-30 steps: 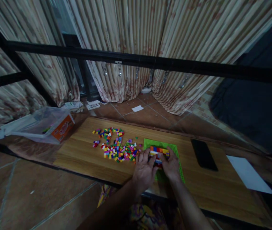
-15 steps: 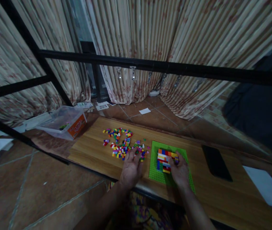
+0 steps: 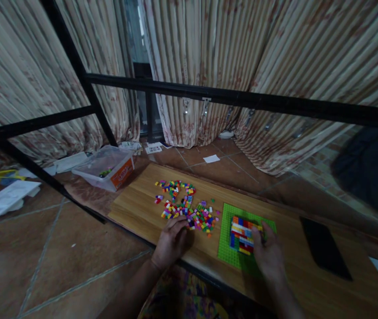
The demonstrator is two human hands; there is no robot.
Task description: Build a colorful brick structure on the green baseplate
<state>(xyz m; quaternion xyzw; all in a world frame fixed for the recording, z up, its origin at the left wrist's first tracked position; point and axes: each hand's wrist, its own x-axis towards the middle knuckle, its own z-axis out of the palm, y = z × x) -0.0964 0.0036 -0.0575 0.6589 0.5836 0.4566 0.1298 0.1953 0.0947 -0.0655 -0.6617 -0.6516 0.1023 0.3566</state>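
My left hand [image 3: 171, 241] is at the near edge of a scattered pile of small colourful toy bricks [image 3: 200, 218]. Its fingers are curled down and pressed together against the bricks, and whatever they pinch is hidden. To the right, a block of multicoloured bricks [image 3: 241, 235] sits in rows on a green studded baseplate [image 3: 226, 248]. My right hand [image 3: 270, 252] closes around the right side of this brick block, thumb on its near side and fingers beyond. The hand covers part of the block and the baseplate's right portion.
All this lies on a long wooden board [image 3: 135, 199]. A black flat phone-like slab [image 3: 325, 248] rests right of the baseplate. On the floor at left stands a clear plastic box [image 3: 104, 166] with an orange label. A black metal rail [image 3: 175, 88] crosses before striped curtains [image 3: 205, 53].
The view has swung left, so things sit further right. My left hand has drawn back to the pile's near-left edge, its fingers more curled. My right hand stays at the brick block.
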